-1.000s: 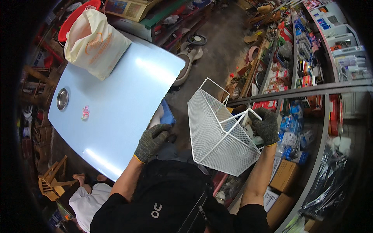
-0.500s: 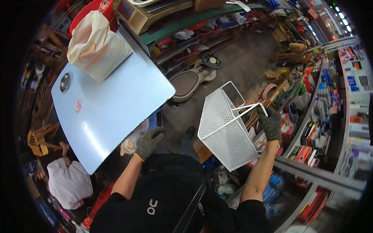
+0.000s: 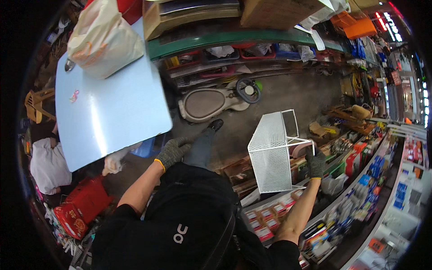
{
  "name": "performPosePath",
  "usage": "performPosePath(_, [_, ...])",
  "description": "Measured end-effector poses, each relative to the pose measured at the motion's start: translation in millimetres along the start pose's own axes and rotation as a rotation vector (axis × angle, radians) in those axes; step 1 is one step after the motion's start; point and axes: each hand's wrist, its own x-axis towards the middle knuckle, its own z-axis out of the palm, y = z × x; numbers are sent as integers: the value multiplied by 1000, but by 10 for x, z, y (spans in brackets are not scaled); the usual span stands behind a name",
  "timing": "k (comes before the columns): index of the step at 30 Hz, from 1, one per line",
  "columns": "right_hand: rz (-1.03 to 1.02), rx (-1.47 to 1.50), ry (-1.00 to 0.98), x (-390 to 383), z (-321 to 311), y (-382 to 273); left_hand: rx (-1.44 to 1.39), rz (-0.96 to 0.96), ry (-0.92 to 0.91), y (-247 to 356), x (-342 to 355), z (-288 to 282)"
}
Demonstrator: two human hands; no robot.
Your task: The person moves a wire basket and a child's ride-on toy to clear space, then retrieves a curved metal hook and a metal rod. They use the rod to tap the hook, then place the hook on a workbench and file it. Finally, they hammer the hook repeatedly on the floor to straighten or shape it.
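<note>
My right hand point(image 3: 316, 164), in a dark grey knit glove with a yellow cuff, is closed round the wire leg of a white metal mesh basket point(image 3: 269, 155). The basket hangs tilted over the aisle, to the left of that hand. My left hand point(image 3: 172, 153), gloved the same way, is held in front of my body near the table's near right corner. Its thumb stands apart from the fingers and nothing shows in it. The light blue table point(image 3: 121, 117) lies to its left, not touched.
A white plastic bag point(image 3: 105, 42) stands on the table. Ahead on the floor is a beige ride-on toy car point(image 3: 204, 104). Shelves packed with boxed goods point(image 3: 265, 220) run along my right. A person in white point(image 3: 50, 164) is at the left, near a red box point(image 3: 83, 204).
My view has swung to the right and I have stepped forward, one leg now showing by the toy car. The basket has turned more upright in my right hand.
</note>
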Motion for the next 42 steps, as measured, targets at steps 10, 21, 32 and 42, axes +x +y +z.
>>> performPosePath(10, [203, 288, -104, 2064, 70, 982, 214, 38, 108, 942, 1626, 545])
performPosePath(21, [8, 126, -18, 4629, 125, 2541, -146, -165, 449, 863, 2104, 1688])
performPosePath(32, [-293, -106, -196, 5937, 1113, 2937, -9, -388, 405, 1592, 2129, 2992])
performPosePath(42, [-346, 253, -634, 6280, 3392, 3762, -30, -494, 425, 1295, 2308, 3176])
